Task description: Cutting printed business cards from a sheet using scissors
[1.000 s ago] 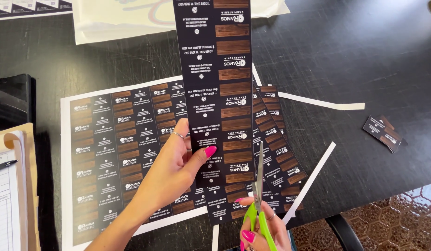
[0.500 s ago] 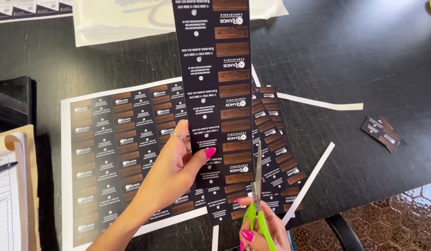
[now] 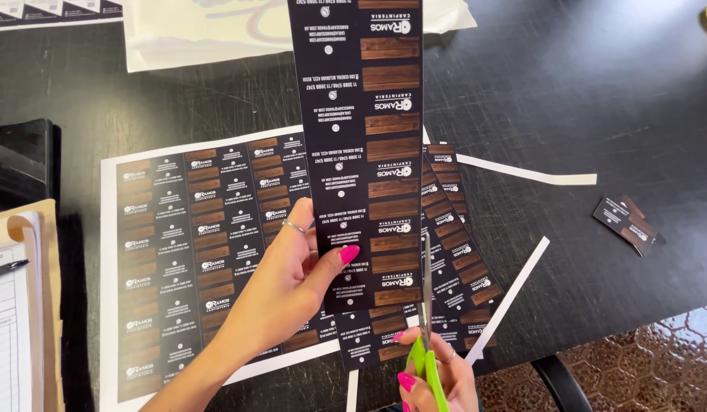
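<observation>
Holding a tall dark strip of printed cards (image 3: 361,152) upright in front of you, your left hand (image 3: 292,286) pinches its lower part, thumb on the printed face, fingers behind; a ring sits on one finger. Your right hand (image 3: 437,378) is closed through the handles of the green-handled scissors (image 3: 427,336), blades pointing up and lying along the strip's right edge near its bottom; whether the blades are parted, you cannot tell from here. Strip runs up past the top of the view. Under it, flat on the black table (image 3: 597,91), lies a large uncut sheet of cards (image 3: 193,259) with a white border. Just right of that, a fan of cut strips (image 3: 456,236). Two thin white offcuts (image 3: 529,174) lie further right, and a small stack of single cut cards (image 3: 628,223) well apart near the table's right side. Clipboard with paper and pen (image 3: 14,305) at the left edge; pale paper bag (image 3: 208,30) at the top.
</observation>
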